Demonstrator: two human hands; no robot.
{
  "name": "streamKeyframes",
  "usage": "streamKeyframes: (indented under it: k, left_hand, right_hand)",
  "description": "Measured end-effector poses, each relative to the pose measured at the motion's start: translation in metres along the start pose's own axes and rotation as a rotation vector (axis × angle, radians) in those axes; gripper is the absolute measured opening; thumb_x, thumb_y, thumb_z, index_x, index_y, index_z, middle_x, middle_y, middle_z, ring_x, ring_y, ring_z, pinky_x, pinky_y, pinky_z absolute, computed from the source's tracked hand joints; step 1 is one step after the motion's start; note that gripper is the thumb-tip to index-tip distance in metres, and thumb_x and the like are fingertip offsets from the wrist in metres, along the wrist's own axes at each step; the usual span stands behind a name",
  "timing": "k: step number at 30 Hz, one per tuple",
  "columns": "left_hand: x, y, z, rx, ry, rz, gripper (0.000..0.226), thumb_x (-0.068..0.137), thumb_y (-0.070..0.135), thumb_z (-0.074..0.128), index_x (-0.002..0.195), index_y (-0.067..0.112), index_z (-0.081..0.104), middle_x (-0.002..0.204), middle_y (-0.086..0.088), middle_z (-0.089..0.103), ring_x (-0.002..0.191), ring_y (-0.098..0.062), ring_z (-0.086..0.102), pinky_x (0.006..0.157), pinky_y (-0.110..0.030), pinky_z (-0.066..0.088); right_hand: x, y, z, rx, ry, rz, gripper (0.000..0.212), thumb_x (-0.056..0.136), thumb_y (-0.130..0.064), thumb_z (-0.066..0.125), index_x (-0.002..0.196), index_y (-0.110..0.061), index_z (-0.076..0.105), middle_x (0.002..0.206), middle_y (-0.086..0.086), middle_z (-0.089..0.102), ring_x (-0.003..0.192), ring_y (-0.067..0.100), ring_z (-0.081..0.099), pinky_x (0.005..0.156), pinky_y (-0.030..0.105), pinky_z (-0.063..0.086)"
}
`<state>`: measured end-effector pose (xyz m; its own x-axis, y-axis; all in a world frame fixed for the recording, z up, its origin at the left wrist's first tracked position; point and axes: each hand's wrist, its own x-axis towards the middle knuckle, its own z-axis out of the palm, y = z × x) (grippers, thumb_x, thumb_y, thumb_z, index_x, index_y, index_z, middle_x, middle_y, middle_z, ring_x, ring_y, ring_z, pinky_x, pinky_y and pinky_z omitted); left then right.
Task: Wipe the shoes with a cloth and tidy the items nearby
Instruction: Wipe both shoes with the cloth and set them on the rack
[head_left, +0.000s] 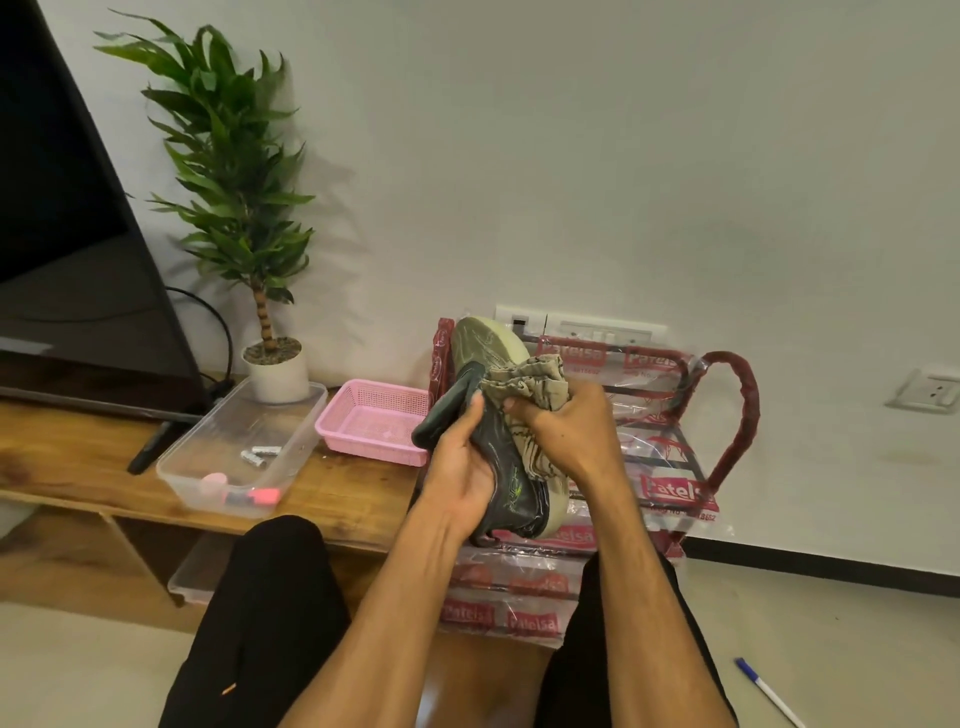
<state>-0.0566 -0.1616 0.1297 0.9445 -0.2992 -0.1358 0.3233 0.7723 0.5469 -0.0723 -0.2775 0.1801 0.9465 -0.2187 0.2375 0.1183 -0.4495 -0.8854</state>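
— What is found nearest the lens?
— Legs in black trousers (270, 597) are seen at the bottom edge, and two bare forearms are stretched forward between them.
— How is the shoe held?
— The dark green sneaker (519, 488) is lifted in front of the plastic-wrapped shoe rack (675, 483), with its toe tilted upward and its pale sole turned toward the wall. It is gripped by the left hand (462, 467), whose fingers are curled round the upper.
— And the cloth?
— The beige striped cloth (535, 382) is bunched in the right hand (569, 423), with the fingers closed round it, and is pressed against the sneaker.
— What is laid nearby?
— On the wooden TV bench (78, 457), left of the rack, a pink basket (374, 421) is set just beside a clear plastic tub (280, 421). Batteries (260, 456) and a pink marker (257, 498) are kept in the tub. A potted plant (275, 364) is placed behind it, and a television (78, 208) further left. A blue-capped pen (769, 693) is left on the floor at the right.
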Motion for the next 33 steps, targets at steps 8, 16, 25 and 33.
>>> streamKeyframes:
  k: [8,16,25,33]
  left_hand:
    - [-0.006,-0.006,-0.011,0.025,0.1,-0.023,0.043,0.1,0.037,0.049,0.122,0.003,0.065,0.113,-0.018,0.072,0.101,-0.027,0.072,0.086,-0.041,0.054]
    - [-0.012,-0.007,-0.018,0.113,0.109,0.012,0.035,0.103,0.034,0.045,0.11,0.009,0.069,0.097,-0.009,0.077,0.087,-0.018,0.075,0.068,-0.029,0.059]
    - [-0.022,-0.016,-0.022,0.147,0.114,0.002,0.039,0.103,0.033,0.046,0.126,0.006,0.064,0.12,-0.014,0.07,0.11,-0.024,0.068,0.087,-0.035,0.057]
    - [-0.03,-0.013,-0.028,0.189,0.163,0.034,0.042,0.103,0.035,0.044,0.126,0.005,0.063,0.123,-0.016,0.069,0.113,-0.026,0.067,0.094,-0.036,0.054]
  right_hand:
    - [-0.015,0.011,0.017,-0.001,0.003,0.092,0.016,0.075,-0.022,0.083,0.088,-0.018,0.075,0.077,-0.004,0.075,0.069,0.013,0.072,0.067,0.039,0.061]
    - [-0.03,0.017,0.028,0.026,0.058,0.12,0.018,0.077,-0.025,0.083,0.091,-0.018,0.075,0.078,-0.006,0.074,0.065,0.011,0.07,0.056,0.028,0.057]
    - [-0.027,0.016,0.04,0.01,0.242,0.076,0.021,0.078,-0.024,0.08,0.095,-0.012,0.074,0.083,-0.001,0.074,0.07,0.009,0.069,0.052,0.012,0.049]
    - [-0.059,0.023,0.042,0.095,0.111,0.139,0.022,0.075,-0.022,0.082,0.095,-0.015,0.075,0.081,-0.007,0.074,0.071,0.006,0.07,0.06,0.023,0.057]
